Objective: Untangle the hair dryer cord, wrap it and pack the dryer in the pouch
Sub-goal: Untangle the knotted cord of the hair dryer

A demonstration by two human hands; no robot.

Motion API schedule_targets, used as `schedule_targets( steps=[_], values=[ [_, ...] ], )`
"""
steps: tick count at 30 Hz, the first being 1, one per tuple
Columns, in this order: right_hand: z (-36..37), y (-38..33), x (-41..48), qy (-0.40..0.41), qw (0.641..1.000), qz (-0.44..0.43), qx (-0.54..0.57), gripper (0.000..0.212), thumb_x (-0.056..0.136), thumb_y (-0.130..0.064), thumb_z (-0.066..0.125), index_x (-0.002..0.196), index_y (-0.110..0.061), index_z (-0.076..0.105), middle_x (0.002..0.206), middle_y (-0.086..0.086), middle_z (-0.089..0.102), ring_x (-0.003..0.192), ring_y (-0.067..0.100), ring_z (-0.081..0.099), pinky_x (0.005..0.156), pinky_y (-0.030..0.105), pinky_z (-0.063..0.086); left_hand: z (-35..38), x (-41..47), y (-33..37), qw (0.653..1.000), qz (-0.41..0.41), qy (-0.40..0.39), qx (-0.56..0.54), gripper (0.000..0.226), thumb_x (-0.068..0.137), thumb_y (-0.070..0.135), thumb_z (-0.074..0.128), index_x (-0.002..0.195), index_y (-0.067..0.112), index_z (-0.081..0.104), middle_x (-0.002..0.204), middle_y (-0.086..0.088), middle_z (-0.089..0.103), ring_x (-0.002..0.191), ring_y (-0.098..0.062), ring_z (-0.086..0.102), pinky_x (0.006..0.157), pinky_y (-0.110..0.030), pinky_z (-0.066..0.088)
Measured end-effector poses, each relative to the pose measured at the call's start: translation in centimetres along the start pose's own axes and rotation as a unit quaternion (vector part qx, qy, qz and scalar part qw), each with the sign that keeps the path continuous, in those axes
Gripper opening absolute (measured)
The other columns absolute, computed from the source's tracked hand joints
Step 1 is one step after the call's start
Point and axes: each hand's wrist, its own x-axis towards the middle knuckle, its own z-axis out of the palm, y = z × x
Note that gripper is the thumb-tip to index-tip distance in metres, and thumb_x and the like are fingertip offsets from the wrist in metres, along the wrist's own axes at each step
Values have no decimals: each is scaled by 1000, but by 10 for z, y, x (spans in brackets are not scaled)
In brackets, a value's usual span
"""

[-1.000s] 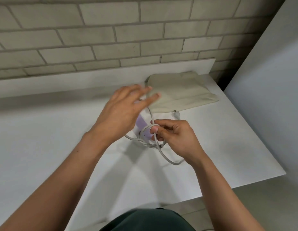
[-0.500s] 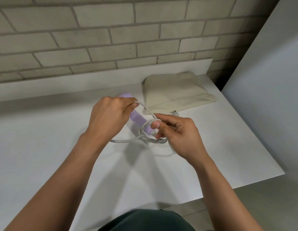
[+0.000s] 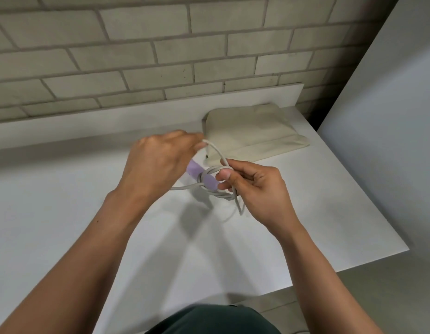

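A lilac hair dryer handle (image 3: 201,174) shows between my hands above the white table (image 3: 64,213); the dryer's head is hidden behind my left hand. A pale grey cord (image 3: 218,156) is looped around the handle in several turns. My left hand (image 3: 158,162) pinches the cord's free run up near the pouch's left corner. My right hand (image 3: 252,186) grips the handle end and the wound loops, thumb pressed on them. A short cord loop hangs below my right hand. The beige fabric pouch (image 3: 252,133) lies flat at the back right of the table.
A brick wall (image 3: 161,49) rises behind the table's raised white back ledge (image 3: 113,116). A grey panel (image 3: 389,116) stands to the right, with a dark gap at the corner. The table's right and front edges lie close to my right forearm.
My left hand has carried the cord up and to the right over the handle, adding to the wrap. The right hand has kept its grip on the handle end and the loops.
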Motion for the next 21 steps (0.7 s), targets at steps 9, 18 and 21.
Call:
schedule_targets(
  steps=[9, 18, 21],
  values=[
    [-4, -1, 2, -16, 999, 7, -36, 15, 99, -24, 68, 107, -25, 81, 79, 6, 75, 74, 25, 68, 69, 27, 50, 13, 6, -15, 996, -70, -42, -28, 46, 99, 21, 53, 144, 28, 57, 131, -4, 66, 116, -32, 62, 95, -47, 54],
    [-7, -2, 3, -11, 999, 10, 35, 18, 99, -14, 68, 102, -28, 80, 90, -1, 80, 78, 17, 77, 78, 29, 61, 21, 3, 1, 993, 120, -13, 13, 28, 95, 27, 58, 111, 16, 78, 99, -1, 79, 87, -31, 75, 82, -45, 61],
    [-9, 2, 3, -10, 999, 21, 31, 15, 99, -15, 69, 107, -17, 80, 93, -1, 80, 81, 14, 77, 79, 27, 60, 11, 3, 7, 997, -12, 75, -16, 29, 102, 31, 53, 113, 18, 77, 95, -3, 78, 81, -33, 72, 72, -43, 59]
  ],
)
